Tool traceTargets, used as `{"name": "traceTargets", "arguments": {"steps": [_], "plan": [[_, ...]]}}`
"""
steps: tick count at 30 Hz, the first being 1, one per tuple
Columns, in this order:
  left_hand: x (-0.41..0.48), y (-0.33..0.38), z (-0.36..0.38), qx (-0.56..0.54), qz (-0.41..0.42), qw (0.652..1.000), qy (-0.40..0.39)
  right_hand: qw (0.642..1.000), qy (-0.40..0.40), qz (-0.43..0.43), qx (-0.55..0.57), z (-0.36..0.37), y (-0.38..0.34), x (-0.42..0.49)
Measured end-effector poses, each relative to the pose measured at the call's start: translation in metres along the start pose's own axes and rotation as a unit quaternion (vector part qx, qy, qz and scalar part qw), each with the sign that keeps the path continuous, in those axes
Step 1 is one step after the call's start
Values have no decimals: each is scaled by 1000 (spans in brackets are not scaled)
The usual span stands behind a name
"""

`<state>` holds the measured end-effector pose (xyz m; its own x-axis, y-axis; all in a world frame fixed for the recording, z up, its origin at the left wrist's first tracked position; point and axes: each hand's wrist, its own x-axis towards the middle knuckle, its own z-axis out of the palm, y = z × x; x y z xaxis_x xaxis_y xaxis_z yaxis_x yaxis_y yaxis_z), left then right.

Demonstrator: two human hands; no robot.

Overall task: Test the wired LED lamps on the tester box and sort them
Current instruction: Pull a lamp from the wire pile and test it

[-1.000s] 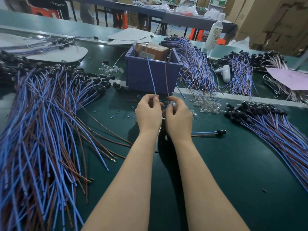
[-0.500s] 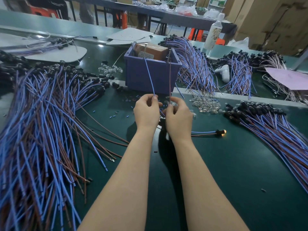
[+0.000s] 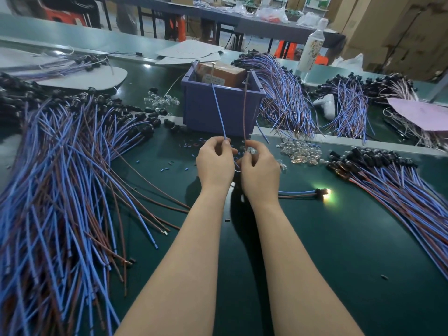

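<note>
Both bare forearms reach forward side by side over the dark green table mat (image 3: 339,251). The hands meet at the centre, backs toward the camera, fingers curled inward. The left hand (image 3: 214,162) pinches a thin blue wire (image 3: 219,112) between thumb and fingertips; the right hand (image 3: 260,167) pinches a thin brown wire (image 3: 245,110) the same way. Both wires rise nearly upright from the fingers, in front of the purple plastic bin (image 3: 198,110), their upper ends level with the brown cardboard tester box (image 3: 221,72) that sits inside it. Near the right wrist, on its right, a black-headed LED lamp (image 3: 322,191) lies on the mat and glows yellow-white, its blue and brown leads running back under the right hand. A large heap of blue and brown wired lamps (image 3: 60,185) spreads across the left, a second heap (image 3: 400,187) lies on the right, and clear lamp caps (image 3: 300,151) lie in a small pile
</note>
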<state>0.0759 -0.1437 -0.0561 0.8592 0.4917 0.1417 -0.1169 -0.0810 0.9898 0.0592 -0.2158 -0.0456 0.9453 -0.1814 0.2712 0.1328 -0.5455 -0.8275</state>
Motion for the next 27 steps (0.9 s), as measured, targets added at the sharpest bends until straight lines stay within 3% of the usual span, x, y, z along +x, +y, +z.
{"name": "traceTargets", "arguments": {"steps": [23, 27], "plan": [[-1, 2, -3, -13, -16, 1000, -6, 1000, 8, -18, -3, 1, 1, 0], [-4, 10, -4, -12, -18, 999, -47, 1000, -5, -12, -3, -3, -4, -1]]}}
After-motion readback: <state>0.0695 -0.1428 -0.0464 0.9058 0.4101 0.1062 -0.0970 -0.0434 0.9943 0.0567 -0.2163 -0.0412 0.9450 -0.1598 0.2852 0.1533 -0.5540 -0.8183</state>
